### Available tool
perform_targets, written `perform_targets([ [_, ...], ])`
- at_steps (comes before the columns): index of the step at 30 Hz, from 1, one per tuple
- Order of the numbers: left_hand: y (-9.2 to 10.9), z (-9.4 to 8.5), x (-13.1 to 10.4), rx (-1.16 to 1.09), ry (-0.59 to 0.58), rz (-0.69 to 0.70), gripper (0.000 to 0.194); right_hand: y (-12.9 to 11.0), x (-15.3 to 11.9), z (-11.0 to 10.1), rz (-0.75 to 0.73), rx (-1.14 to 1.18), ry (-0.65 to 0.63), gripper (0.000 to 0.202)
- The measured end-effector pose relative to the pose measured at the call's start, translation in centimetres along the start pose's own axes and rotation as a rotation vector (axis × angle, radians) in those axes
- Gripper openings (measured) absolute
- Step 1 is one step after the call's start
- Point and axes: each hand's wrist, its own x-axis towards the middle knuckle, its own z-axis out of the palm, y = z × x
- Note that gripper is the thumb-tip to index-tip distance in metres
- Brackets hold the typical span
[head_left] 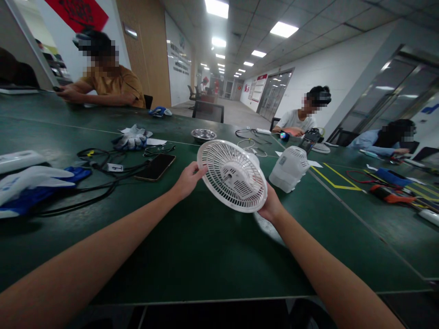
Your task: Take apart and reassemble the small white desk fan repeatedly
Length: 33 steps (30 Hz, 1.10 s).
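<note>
A white round fan grille [233,176] is held up above the green table [206,256], tilted, with slots around a central hub and a small shaft. My left hand [190,180] pinches its left rim between thumb and fingers. Behind the lower right rim, my right hand [272,203] grips it, and its fingers are mostly hidden by the grille. Below that hand a round whitish piece [269,226] lies partly covered on the table. To the right stands a white translucent plastic housing [290,169].
Left lie a phone [156,167], black cables [103,183] and gloves [37,183]. A metal bowl [203,134] sits behind the grille. Right are yellow tape [338,176] and an orange-black tool [391,195]. Three people [116,87] sit around the table.
</note>
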Motion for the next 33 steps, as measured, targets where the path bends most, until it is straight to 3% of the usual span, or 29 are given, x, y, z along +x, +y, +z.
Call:
perform_targets([
  [2, 0.1, 0.4, -0.2, -0.138, -0.05, -0.085, 0.043, 0.4, -0.1, 0.3, 0.069, 0.054, -0.044, 0.043],
  [7, 0.3, 1.1, -0.7, -0.371, 0.006, -0.287, 0.029, 1.3, 0.2, 0.3, 0.166, 0.113, -0.07, 0.034],
  [16, 0.3, 1.0, -0.7, -0.185, 0.022, -0.282, 0.028, 1.6, 0.9, 0.0, 0.165, 0.115, -0.093, 0.03],
  [33, 0.1, 1.0, -0.7, -0.177, 0.021, -0.283, 0.026, 1.6, 0.9, -0.1, 0.164, 0.111, -0.117, 0.028],
])
